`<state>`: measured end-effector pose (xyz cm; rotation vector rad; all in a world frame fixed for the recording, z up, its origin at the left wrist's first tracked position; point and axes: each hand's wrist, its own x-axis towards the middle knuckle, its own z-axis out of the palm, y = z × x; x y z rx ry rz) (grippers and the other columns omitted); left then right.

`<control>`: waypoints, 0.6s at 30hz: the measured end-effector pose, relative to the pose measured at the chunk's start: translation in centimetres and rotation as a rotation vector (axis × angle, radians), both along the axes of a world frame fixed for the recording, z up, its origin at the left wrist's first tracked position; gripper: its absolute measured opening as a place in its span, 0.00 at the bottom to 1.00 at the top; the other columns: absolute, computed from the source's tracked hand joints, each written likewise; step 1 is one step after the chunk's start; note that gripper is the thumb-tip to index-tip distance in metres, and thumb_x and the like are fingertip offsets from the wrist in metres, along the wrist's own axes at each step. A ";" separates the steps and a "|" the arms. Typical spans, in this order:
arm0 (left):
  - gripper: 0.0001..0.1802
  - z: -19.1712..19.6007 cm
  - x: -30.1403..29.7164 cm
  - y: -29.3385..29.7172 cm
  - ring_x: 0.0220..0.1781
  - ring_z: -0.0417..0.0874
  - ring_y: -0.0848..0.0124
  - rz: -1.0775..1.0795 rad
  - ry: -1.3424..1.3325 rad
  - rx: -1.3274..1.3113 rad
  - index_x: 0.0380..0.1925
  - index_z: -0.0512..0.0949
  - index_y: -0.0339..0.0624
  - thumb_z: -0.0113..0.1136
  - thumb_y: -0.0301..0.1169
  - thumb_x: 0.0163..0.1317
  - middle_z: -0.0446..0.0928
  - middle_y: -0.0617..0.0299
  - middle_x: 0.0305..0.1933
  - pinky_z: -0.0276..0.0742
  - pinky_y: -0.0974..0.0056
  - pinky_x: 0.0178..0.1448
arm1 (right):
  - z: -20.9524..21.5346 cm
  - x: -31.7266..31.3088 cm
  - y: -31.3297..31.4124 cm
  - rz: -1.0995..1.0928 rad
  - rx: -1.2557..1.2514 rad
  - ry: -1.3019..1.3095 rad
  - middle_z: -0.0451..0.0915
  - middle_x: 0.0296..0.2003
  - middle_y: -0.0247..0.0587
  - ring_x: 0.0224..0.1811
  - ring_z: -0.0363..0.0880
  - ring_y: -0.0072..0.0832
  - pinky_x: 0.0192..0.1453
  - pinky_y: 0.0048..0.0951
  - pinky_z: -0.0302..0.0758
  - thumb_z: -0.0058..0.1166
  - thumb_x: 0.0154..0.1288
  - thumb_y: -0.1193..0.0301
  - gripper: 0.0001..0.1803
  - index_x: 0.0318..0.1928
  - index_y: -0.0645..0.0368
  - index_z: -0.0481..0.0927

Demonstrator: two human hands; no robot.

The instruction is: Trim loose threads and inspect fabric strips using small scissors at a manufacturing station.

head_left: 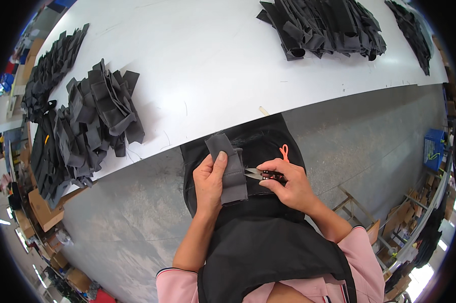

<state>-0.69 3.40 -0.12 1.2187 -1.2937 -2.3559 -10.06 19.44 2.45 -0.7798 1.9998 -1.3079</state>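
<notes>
My left hand [209, 179] is closed on a dark grey fabric strip [233, 174] with a stitched seam across it, the thumb lying on top. In my right hand [292, 184] is a pair of black-handled thread snips [271, 175]. Their two pointed metal blades stand apart, tips at the right edge of the strip. Whether a thread lies between the blades is too small to tell. An orange cord loop [284, 151] shows just beyond my right hand. Below both hands lies black cloth over my lap [248, 209], with loose threads on it.
A white table [197, 65] stretches across in front of me. Piles of dark fabric strips lie on it at the left [96, 111] and the far right [329, 30]. A cardboard box [46, 209] stands at lower left, a blue crate [433, 150] at the right.
</notes>
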 end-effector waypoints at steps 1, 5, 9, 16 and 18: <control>0.14 0.0 0.1 0.0 0.31 0.73 0.84 0.000 0.000 -0.001 0.40 0.79 0.36 0.55 0.36 0.67 0.78 0.69 0.32 0.69 0.76 0.35 | 0.0 0.0 0.0 0.000 -0.001 0.000 0.80 0.36 0.38 0.36 0.80 0.23 0.40 0.23 0.76 0.60 0.54 0.80 0.14 0.43 0.64 0.77; 0.14 0.1 0.1 0.0 0.30 0.73 0.85 -0.009 -0.011 0.004 0.40 0.79 0.36 0.55 0.37 0.67 0.78 0.69 0.32 0.69 0.76 0.35 | -0.1 0.2 -0.1 -0.021 -0.027 -0.069 0.80 0.36 0.37 0.37 0.79 0.21 0.42 0.22 0.75 0.59 0.55 0.81 0.13 0.43 0.64 0.78; 0.14 -0.1 0.0 0.1 0.30 0.73 0.85 -0.010 -0.022 0.023 0.40 0.79 0.36 0.55 0.37 0.67 0.78 0.69 0.32 0.69 0.76 0.35 | -0.8 0.4 0.2 -0.072 -0.090 -0.305 0.80 0.36 0.36 0.37 0.78 0.19 0.42 0.20 0.74 0.59 0.55 0.80 0.14 0.44 0.64 0.77; 0.14 0.0 -0.1 0.6 0.31 0.72 0.85 -0.008 -0.010 0.010 0.40 0.79 0.36 0.55 0.37 0.67 0.79 0.69 0.33 0.69 0.76 0.36 | -0.3 0.7 -0.5 -0.081 -0.029 -0.075 0.81 0.33 0.36 0.33 0.78 0.18 0.38 0.20 0.73 0.59 0.55 0.80 0.13 0.43 0.64 0.77; 0.13 0.1 -0.1 0.6 0.30 0.71 0.86 -0.001 -0.016 -0.027 0.38 0.79 0.36 0.55 0.36 0.67 0.78 0.70 0.32 0.68 0.76 0.35 | -0.8 0.6 -0.3 0.017 -0.040 0.433 0.81 0.32 0.36 0.31 0.78 0.18 0.37 0.20 0.72 0.59 0.56 0.79 0.12 0.42 0.63 0.78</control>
